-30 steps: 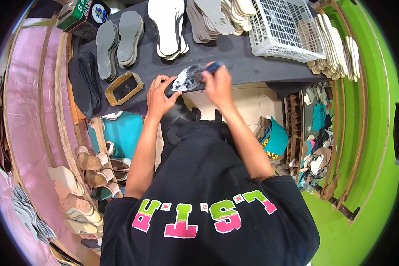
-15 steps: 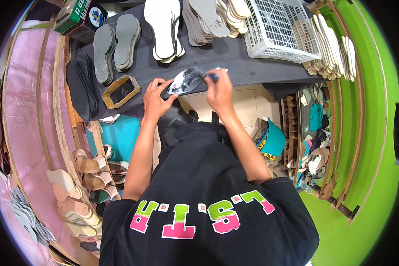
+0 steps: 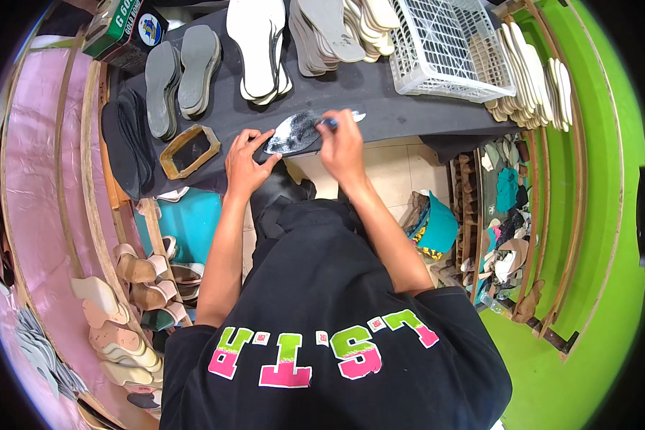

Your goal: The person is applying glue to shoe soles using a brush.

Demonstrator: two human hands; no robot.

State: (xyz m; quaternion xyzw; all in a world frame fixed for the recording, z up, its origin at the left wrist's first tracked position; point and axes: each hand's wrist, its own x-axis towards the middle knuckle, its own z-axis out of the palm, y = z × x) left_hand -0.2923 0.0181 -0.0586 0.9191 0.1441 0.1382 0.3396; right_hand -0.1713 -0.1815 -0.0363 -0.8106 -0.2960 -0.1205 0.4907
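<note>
A white insole (image 3: 282,137) lies on the dark table cloth near its front edge, its middle smeared with a black coating. At its left end my left hand (image 3: 246,166) grips the edge, thumb at the near side and fingers at the far side. My right hand (image 3: 344,149) is closed around a dark brush (image 3: 329,123), whose head is blurred and meets the coated middle. The insole's right end shows white beyond that hand. Left of my left hand sits an eight-sided tray (image 3: 193,168) with a yellowish-brown rim and dark inside.
Behind the insole stand stacks of grey insoles (image 3: 199,68), white insoles (image 3: 258,43) and more grey ones (image 3: 327,34). A white plastic crate (image 3: 444,79) is at the back right, a green can (image 3: 118,30) at the back left. Shoe racks (image 3: 145,269) flank me.
My right hand has shifted slightly left with the brush along the insole. My left hand keeps its hold. The whole view has drifted a little.
</note>
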